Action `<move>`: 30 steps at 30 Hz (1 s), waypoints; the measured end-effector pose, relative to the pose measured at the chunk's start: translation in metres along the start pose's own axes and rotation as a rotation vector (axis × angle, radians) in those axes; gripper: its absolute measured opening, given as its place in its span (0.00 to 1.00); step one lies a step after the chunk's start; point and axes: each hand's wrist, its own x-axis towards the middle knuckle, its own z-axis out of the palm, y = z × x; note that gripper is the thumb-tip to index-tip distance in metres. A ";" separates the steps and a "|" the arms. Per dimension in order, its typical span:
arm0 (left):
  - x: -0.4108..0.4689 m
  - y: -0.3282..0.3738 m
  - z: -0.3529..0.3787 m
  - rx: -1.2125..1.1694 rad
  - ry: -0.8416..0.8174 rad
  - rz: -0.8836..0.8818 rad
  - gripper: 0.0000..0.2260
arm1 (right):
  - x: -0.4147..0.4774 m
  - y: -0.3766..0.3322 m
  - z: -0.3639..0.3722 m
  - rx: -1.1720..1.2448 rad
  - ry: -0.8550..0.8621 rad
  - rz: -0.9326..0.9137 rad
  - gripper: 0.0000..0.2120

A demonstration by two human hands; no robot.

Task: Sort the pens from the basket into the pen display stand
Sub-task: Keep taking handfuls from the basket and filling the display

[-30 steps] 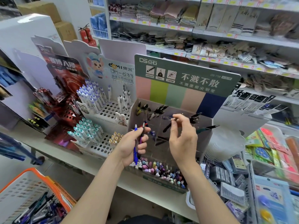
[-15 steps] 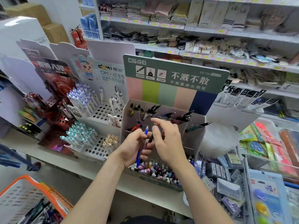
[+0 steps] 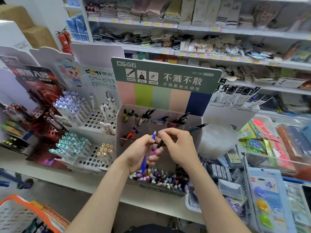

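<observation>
Shop shelf, pen display stand point(image 3: 161, 96) centre. Your left hand point(image 3: 139, 153) grips the blue pen point(image 3: 153, 137) and more; your right hand point(image 3: 180, 145) pinches the black pen point(image 3: 159, 143). Pull it clear, then slot it with the stand's other blacks.

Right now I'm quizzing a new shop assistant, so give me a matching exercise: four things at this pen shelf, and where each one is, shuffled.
1 blue pen
2 black pen
3 orange basket
4 teal-capped pens

A bottom-left corner of the view
B gripped in the left hand
C standing in the white perforated stand
D top end pinched by the right hand

Pairs: 1-B, 2-D, 3-A, 4-C
</observation>
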 end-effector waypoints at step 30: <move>-0.002 -0.021 0.012 0.082 0.159 0.128 0.09 | -0.035 0.022 0.004 -0.093 0.180 -0.072 0.10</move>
